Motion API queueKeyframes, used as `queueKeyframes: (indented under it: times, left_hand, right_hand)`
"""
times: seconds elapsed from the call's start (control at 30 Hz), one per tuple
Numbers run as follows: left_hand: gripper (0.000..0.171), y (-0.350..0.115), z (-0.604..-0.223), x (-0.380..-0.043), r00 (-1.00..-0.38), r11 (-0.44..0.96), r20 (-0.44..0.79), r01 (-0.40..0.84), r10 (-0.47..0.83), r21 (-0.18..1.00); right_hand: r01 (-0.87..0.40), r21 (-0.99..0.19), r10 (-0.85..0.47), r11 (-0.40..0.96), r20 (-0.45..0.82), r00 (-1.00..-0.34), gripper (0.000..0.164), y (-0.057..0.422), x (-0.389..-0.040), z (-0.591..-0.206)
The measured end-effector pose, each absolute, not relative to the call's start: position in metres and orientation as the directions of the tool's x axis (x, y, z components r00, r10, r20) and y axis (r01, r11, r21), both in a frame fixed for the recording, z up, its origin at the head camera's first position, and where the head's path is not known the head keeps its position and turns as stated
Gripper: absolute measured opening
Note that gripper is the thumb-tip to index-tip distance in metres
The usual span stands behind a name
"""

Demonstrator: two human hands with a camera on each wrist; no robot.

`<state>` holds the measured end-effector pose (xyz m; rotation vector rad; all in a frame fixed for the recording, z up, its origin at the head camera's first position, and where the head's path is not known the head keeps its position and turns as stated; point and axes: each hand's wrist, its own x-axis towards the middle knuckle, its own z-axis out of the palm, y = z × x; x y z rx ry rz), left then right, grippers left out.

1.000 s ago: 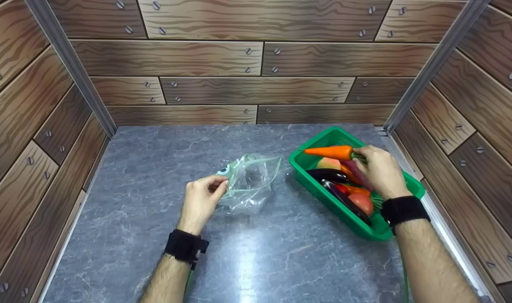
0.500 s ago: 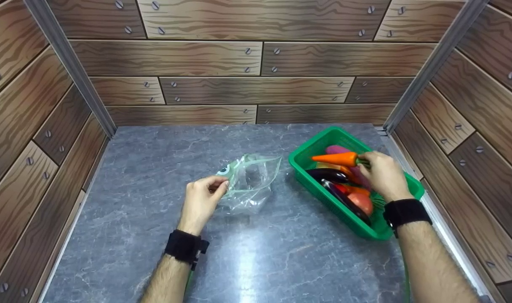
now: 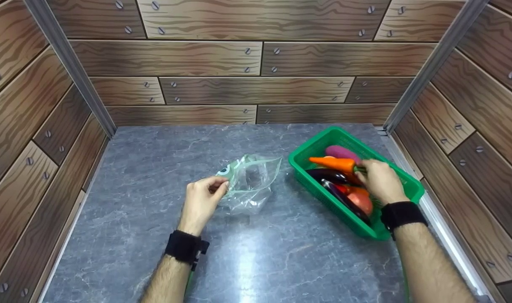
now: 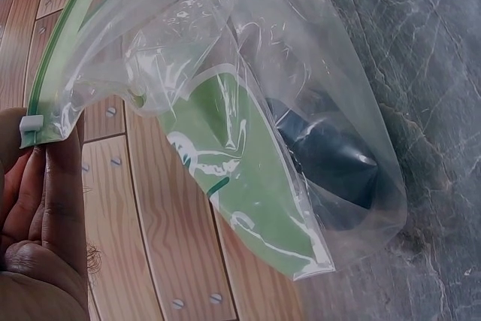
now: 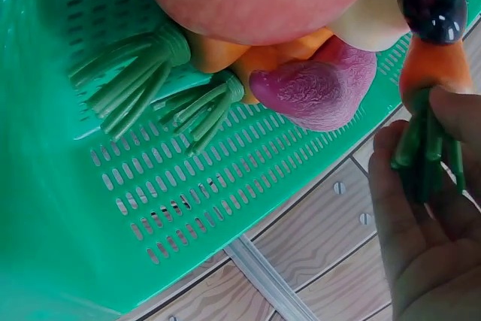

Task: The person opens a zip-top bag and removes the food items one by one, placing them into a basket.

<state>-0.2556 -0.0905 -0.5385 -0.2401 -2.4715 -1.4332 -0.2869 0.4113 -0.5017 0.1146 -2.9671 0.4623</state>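
Note:
My left hand [image 3: 201, 202] pinches the edge of a clear zip bag [image 3: 262, 185] at its green seal, beside a white slider [image 4: 31, 123]. The mouth of the bag gapes. A dark shape [image 4: 338, 163] shows through its film in the left wrist view; I cannot tell what it is. My right hand [image 3: 384, 183], over the green basket [image 3: 417, 190], holds an orange carrot [image 3: 334, 163] by its green stems [image 5: 425, 148]. The carrot lies roughly level, tip to the left, above the other vegetables. Whether it touches them is unclear.
In the basket are dark eggplants [image 3: 350, 204], a purple sweet-potato-like root [image 3: 342, 151], a round pinkish-red piece [image 3: 361, 203] and more carrots, whose green tops [image 5: 135, 80] show in the right wrist view. The grey marbled table [image 3: 155, 168] has wood-patterned walls around it.
The carrot, at first with its tip over the basket's left rim, has moved right and lower among the vegetables with my right hand. My left hand and the bag stay nearly still.

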Motion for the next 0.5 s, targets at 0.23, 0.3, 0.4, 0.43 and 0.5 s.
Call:
queueKeyframes:
  times: [0.23, 0.3, 0.4, 0.43, 0.5]
  left_hand:
    - [0.010, -0.090, -0.539, -0.255, -0.949, 0.492, 0.314, 0.279, 0.011, 0.825]
    - [0.011, -0.091, -0.539, -0.255, -0.950, 0.490, 0.314, 0.279, 0.012, 0.826]
    - [0.011, -0.091, -0.539, -0.255, -0.951, 0.492, 0.310, 0.274, 0.010, 0.827]
    - [0.011, -0.091, -0.539, -0.255, -0.951, 0.492, 0.308, 0.272, 0.009, 0.827]
    - [0.011, -0.091, -0.539, -0.255, -0.953, 0.495, 0.304, 0.268, 0.008, 0.827]
  right_hand:
    - [-0.017, -0.300, -0.024, 0.954, -0.020, -1.000, 0.020, 0.417, -0.283, -0.500]
    - [-0.004, -0.288, -0.022, 0.958, -0.058, -0.998, 0.016, 0.419, -0.281, -0.499]
    - [0.006, -0.266, -0.026, 0.964, -0.114, -0.993, 0.017, 0.424, -0.278, -0.497]
    - [0.007, -0.260, -0.028, 0.966, -0.129, -0.991, 0.020, 0.425, -0.277, -0.497]
    - [0.007, -0.250, -0.031, 0.968, -0.147, -0.989, 0.024, 0.426, -0.276, -0.495]
